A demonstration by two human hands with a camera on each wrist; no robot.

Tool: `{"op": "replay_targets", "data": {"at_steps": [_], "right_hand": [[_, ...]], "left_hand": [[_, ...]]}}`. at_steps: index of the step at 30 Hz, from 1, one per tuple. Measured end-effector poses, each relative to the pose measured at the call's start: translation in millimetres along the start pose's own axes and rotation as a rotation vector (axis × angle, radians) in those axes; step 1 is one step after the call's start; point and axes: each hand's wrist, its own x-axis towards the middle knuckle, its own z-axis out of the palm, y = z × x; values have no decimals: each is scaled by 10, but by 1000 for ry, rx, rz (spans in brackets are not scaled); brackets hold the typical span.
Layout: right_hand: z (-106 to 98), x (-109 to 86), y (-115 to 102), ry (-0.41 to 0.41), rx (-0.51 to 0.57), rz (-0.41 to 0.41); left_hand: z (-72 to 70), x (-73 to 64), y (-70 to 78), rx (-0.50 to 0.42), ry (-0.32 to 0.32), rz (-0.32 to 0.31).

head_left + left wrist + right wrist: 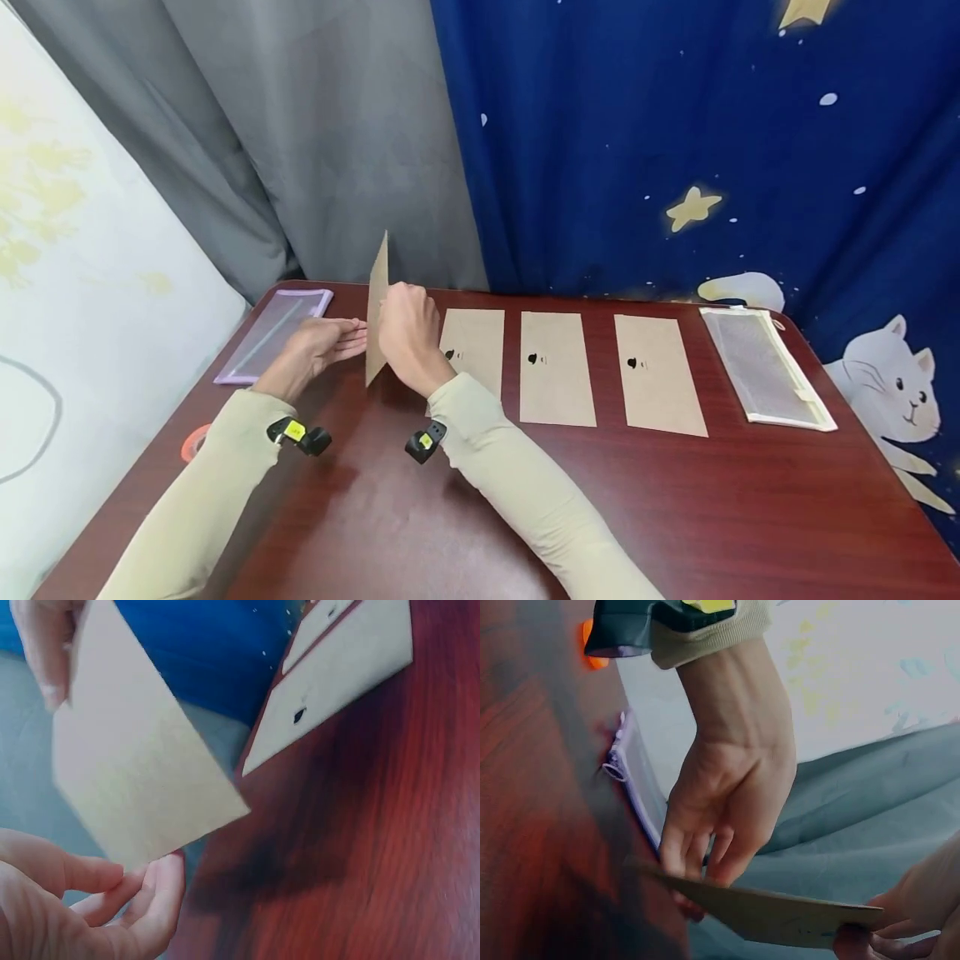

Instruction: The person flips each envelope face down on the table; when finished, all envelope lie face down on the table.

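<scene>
A flat brown kraft-paper piece [378, 308] stands on edge above the left part of the table. My right hand [411, 333] pinches it near its edge, thumb and fingers on opposite faces. On its other side, my left hand [322, 346] has its fingers stretched out, the fingertips right at the paper; in the left wrist view these fingers [166, 889] meet its lower edge. Three similar brown pieces lie in a row to the right: one [480, 346] partly behind my right arm, a middle one [558, 383] and a far one [660, 387], each with a small black hat print.
A purple-edged mesh zip pouch [273, 333] lies at the table's back left, a white-edged mesh pouch [765, 367] at the right. An orange ring-like object [193, 442] shows partly behind my left sleeve. Grey and blue curtains [360, 125] hang behind the table [712, 517].
</scene>
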Motion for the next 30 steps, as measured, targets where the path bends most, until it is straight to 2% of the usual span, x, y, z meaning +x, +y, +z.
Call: {"op": "replay_targets", "data": {"at_steps": [5, 8, 12, 16, 19, 23, 26, 30], "right_hand": [[159, -64, 154, -5, 186, 4], [281, -93, 262, -7, 363, 76], [423, -120, 388, -4, 479, 188], [521, -145, 468, -29, 484, 252], [588, -166, 512, -85, 453, 278], [680, -201, 567, -122, 416, 313], [742, -217, 588, -126, 403, 307], [796, -212, 593, -153, 377, 282]], "left_hand": [[-161, -49, -61, 72, 76, 36], [-216, -53, -97, 146, 150, 82], [-262, -34, -131, 294, 212, 162], [-275, -19, -164, 412, 247, 244], [-271, 4, -195, 577, 287, 311], [-246, 68, -242, 826, 350, 369], [-236, 114, -276, 910, 387, 403], [-251, 150, -317, 948, 426, 413]]}}
